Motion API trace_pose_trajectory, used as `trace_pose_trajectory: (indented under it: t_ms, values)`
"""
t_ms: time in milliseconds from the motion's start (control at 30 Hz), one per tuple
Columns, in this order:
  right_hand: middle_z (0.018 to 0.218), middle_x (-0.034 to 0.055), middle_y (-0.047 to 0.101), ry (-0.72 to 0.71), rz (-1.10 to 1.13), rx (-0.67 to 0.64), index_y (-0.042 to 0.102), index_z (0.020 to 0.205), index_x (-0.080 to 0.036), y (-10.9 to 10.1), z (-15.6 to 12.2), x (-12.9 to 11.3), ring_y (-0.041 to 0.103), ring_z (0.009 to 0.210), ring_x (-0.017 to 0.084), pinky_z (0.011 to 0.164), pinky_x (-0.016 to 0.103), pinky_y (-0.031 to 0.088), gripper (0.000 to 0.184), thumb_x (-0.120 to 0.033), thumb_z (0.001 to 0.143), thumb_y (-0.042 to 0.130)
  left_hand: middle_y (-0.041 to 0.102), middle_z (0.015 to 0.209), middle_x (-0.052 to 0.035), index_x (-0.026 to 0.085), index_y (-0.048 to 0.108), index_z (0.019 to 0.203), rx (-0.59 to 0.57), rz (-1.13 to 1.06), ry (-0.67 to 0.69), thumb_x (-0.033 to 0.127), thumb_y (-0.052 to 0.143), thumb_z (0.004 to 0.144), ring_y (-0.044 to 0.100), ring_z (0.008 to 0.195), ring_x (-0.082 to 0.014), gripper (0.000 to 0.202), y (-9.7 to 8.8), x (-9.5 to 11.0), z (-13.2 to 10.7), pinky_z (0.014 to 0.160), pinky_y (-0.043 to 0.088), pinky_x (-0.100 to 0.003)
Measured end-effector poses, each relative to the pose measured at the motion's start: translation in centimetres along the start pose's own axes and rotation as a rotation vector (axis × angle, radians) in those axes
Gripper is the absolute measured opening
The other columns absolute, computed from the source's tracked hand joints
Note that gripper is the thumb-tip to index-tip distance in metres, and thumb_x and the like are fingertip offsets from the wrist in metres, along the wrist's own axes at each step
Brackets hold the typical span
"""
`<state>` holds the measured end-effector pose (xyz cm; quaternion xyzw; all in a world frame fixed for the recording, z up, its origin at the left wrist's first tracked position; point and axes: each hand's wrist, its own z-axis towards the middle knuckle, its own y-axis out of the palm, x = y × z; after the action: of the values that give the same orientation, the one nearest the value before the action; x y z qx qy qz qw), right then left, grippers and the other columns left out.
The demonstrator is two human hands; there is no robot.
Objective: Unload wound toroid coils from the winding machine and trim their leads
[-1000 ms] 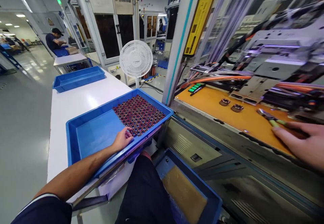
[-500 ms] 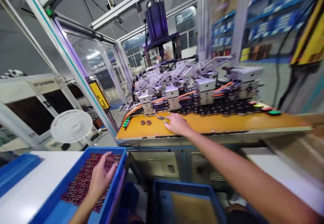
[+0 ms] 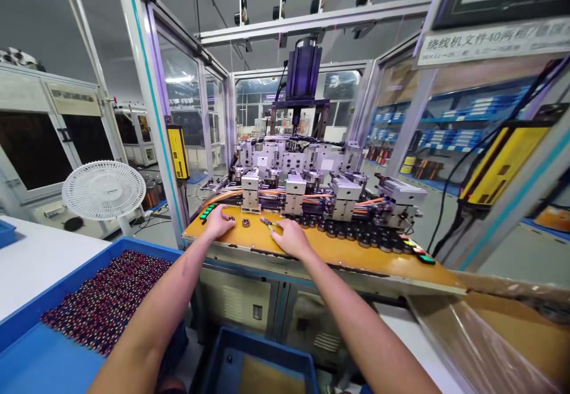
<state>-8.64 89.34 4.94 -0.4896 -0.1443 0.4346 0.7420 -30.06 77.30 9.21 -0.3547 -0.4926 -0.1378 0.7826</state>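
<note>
My left hand (image 3: 217,224) is at the left end of the orange work surface. Its thumb and fingers close round a small round stator (image 3: 231,219), which they partly cover. A second small stator (image 3: 246,223) stands just right of it. My right hand (image 3: 290,238) rests over the same surface, wrapped round a pair of small cutting pliers (image 3: 266,222). The plier jaws point left toward the stators, and most of the handles are hidden in the palm. Behind both hands stands the winding machine (image 3: 294,195) with several metal blocks and orange tubes.
Several dark round stators (image 3: 351,230) line the machine's front at right. Green buttons (image 3: 207,211) sit at the left end, another green button (image 3: 426,259) at the right. A blue tray (image 3: 57,352) of small dark-red parts is lower left; a blue bin (image 3: 214,352) lies below.
My left hand has moved from above the blue tray up to the stator on the work surface. The right hand still holds the pliers near the same spot. The view has turned and levelled.
</note>
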Motion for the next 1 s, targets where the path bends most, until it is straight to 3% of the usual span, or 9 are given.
trace_pose_trajectory:
  t_ms: [133, 267, 367, 500, 600, 700, 800, 900, 1000]
  values:
    - [0.120, 0.0095, 0.062, -0.061, 0.043, 0.059, 0.063, 0.114, -0.015, -0.1, -0.4, -0.2, 0.061, 0.110, 0.023, 0.097, 0.046, 0.050, 0.027, -0.035, 0.097, 0.060, 0.065, 0.113, -0.0084, 0.015, 0.056, 0.123, 0.114, -0.192, -0.043, 0.027, 0.063, 0.091, 0.067, 0.092, -0.0189, 0.035, -3.9, -1.3, -4.2, 0.080, 0.058, -0.039]
    - [0.135, 0.0109, 0.056, -0.268, 0.102, 0.088, 0.057, 0.128, -0.016, -0.6, -1.0, -1.1, 0.049, 0.129, 0.027, 0.110, 0.052, 0.038, 0.033, -0.028, 0.097, 0.059, 0.069, 0.102, -0.0071, 0.014, 0.052, 0.124, 0.134, -0.407, -0.052, 0.017, 0.076, 0.074, 0.070, 0.085, -0.0157, 0.055, -7.1, -2.8, -11.6, 0.083, 0.058, -0.034]
    - [0.133, 0.0112, 0.058, -0.395, 0.127, 0.053, 0.058, 0.128, -0.015, -0.6, -1.1, -2.3, 0.048, 0.132, 0.027, 0.111, 0.051, 0.038, 0.032, -0.022, 0.097, 0.058, 0.071, 0.102, -0.0075, 0.015, 0.055, 0.117, 0.098, -0.512, -0.045, 0.021, 0.083, 0.062, 0.070, 0.091, -0.0178, 0.062, -7.4, -3.3, -17.7, 0.086, 0.057, -0.033]
    - [0.134, 0.0113, 0.059, -0.469, 0.136, -0.001, 0.061, 0.123, -0.015, 0.0, -0.5, -3.8, 0.049, 0.131, 0.027, 0.109, 0.051, 0.041, 0.028, -0.021, 0.096, 0.060, 0.072, 0.107, -0.0089, 0.017, 0.054, 0.118, -0.004, -0.686, -0.071, 0.024, 0.085, 0.064, 0.071, 0.091, -0.0164, 0.062, -6.0, -3.1, -23.2, 0.086, 0.057, -0.031]
    - [0.133, 0.0118, 0.060, -0.474, 0.138, -0.027, 0.063, 0.120, -0.014, 0.1, -0.5, -3.8, 0.051, 0.130, 0.028, 0.109, 0.052, 0.042, 0.026, -0.018, 0.094, 0.062, 0.072, 0.110, -0.0095, 0.018, 0.052, 0.120, -0.058, -0.788, -0.113, 0.024, 0.085, 0.068, 0.071, 0.088, -0.0153, 0.061, -5.2, -2.9, -24.7, 0.085, 0.058, -0.030]
    - [0.129, 0.0171, 0.063, -0.447, 0.153, -0.009, 0.067, 0.116, -0.012, -0.9, -2.5, -2.9, 0.056, 0.125, 0.030, 0.105, 0.051, 0.046, 0.029, -0.008, 0.090, 0.054, 0.073, 0.111, -0.0103, 0.018, 0.051, 0.120, -0.058, -0.812, -0.139, 0.023, 0.085, 0.068, 0.071, 0.089, -0.0155, 0.062, -5.2, -3.1, -25.1, 0.087, 0.058, -0.030]
    - [0.125, 0.0151, 0.066, -0.469, 0.208, 0.023, 0.070, 0.114, -0.014, -2.5, -7.3, -2.0, 0.062, 0.118, 0.028, 0.100, 0.045, 0.053, 0.036, -0.007, 0.090, 0.044, 0.075, 0.106, -0.0093, 0.017, 0.055, 0.115, -0.014, -0.769, -0.123, 0.020, 0.085, 0.067, 0.071, 0.091, -0.0158, 0.057, -5.5, -3.6, -25.6, 0.085, 0.058, -0.027]
    - [0.114, 0.0094, 0.072, -0.511, 0.299, 0.065, 0.069, 0.114, -0.016, -4.2, -13.5, -2.4, 0.069, 0.107, 0.022, 0.094, 0.036, 0.058, 0.029, -0.015, 0.096, 0.046, 0.075, 0.104, -0.0083, 0.018, 0.058, 0.112, -0.007, -0.657, -0.026, 0.016, 0.081, 0.071, 0.071, 0.096, -0.0164, 0.047, -5.4, -3.5, -26.7, 0.085, 0.059, -0.025]
    - [0.090, 0.0048, 0.077, -0.488, 0.372, 0.251, 0.070, 0.102, -0.019, -6.3, -18.4, -4.2, 0.074, 0.078, 0.018, 0.075, 0.027, 0.061, 0.014, -0.018, 0.095, 0.058, 0.073, 0.106, -0.0050, 0.023, 0.058, 0.117, -0.012, -0.547, 0.158, 0.010, 0.076, 0.075, 0.071, 0.095, -0.0146, 0.047, -4.6, -2.7, -27.6, 0.084, 0.059, -0.024]
